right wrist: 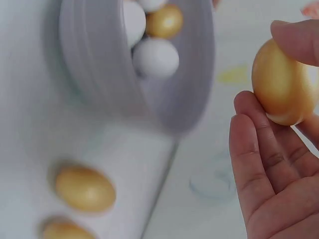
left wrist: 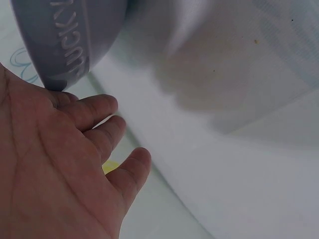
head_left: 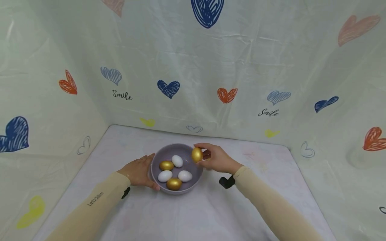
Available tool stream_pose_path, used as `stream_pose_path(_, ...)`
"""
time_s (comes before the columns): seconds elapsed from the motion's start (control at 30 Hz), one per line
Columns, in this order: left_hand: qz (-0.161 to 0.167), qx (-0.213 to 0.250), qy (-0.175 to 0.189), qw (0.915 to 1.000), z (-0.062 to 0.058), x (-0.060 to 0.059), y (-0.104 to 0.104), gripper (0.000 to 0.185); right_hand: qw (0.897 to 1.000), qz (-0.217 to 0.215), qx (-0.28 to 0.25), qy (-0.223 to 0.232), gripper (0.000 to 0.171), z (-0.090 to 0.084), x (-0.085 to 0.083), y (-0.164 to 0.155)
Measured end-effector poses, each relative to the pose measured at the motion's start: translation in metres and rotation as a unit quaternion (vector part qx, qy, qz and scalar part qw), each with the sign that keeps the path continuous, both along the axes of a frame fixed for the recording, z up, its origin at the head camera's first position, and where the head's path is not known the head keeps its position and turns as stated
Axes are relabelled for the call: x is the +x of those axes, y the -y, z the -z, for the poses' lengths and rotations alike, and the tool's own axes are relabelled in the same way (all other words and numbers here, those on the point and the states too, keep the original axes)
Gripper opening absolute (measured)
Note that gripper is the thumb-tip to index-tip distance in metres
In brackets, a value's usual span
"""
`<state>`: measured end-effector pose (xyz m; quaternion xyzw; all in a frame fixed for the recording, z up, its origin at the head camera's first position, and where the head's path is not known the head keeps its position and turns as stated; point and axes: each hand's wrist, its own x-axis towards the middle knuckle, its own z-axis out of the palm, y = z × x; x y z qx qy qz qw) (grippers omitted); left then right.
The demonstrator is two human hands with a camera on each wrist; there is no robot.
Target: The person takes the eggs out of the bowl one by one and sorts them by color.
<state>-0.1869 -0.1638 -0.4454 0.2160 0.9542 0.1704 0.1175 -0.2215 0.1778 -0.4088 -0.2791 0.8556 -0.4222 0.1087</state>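
Observation:
A purple-grey bowl [head_left: 164, 151] stands on the table and contains white eggs [head_left: 185, 176] and golden eggs [head_left: 174, 184]. My left hand [head_left: 137, 170] rests against the bowl's left side, thumb toward its front; in the left wrist view its fingers [left wrist: 94, 110] are loosely extended beside raised lettering on the outer wall. Over the bowl's right rim, my right hand [head_left: 218, 158] pinches a golden egg [head_left: 197, 155] between thumb and fingertips. In the right wrist view this egg is clear of the bowl, with the other fingers [right wrist: 245, 144] extended beneath it.
Two more golden eggs [right wrist: 84, 189] lie outside the bowl in the right wrist view; the head view does not show them. The table's white cloth [head_left: 144, 214] meets a pale curtain [head_left: 193, 60] printed with hearts at the back and sides.

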Motion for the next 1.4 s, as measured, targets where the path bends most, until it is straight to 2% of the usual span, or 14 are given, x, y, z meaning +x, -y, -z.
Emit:
stream_pose_path(0.17,0.001,0.004,0.003,1.0000,0.000,0.001,-0.001,0.136,0.998,0.060,-0.004,0.008,0.068,-0.006,-0.002,-0.044)
stream_pose_path(0.33,-0.002,0.005,0.005,1.0000,-0.001,0.001,-0.002,0.136,0.994,0.109,0.009,0.019,0.068,0.001,-0.003,-0.085)
stream_pose_path(0.47,-0.004,0.006,0.005,1.0000,-0.001,0.002,-0.002,0.137,0.990,0.136,0.017,0.028,0.067,0.014,-0.004,-0.111)
stream_pose_path(0.73,-0.001,-0.002,-0.004,1.0000,0.001,0.001,-0.001,0.137,0.980,0.183,0.038,0.068,0.069,0.056,-0.013,-0.143)
stream_pose_path(0.97,-0.005,-0.004,0.000,1.0000,0.000,0.002,-0.002,0.138,0.977,0.190,0.069,0.072,0.065,0.075,-0.017,-0.148)
stream_pose_path(1.4,-0.004,0.001,-0.003,1.0000,-0.001,0.002,-0.001,0.136,0.979,0.165,0.101,0.064,0.065,0.089,-0.025,-0.147)
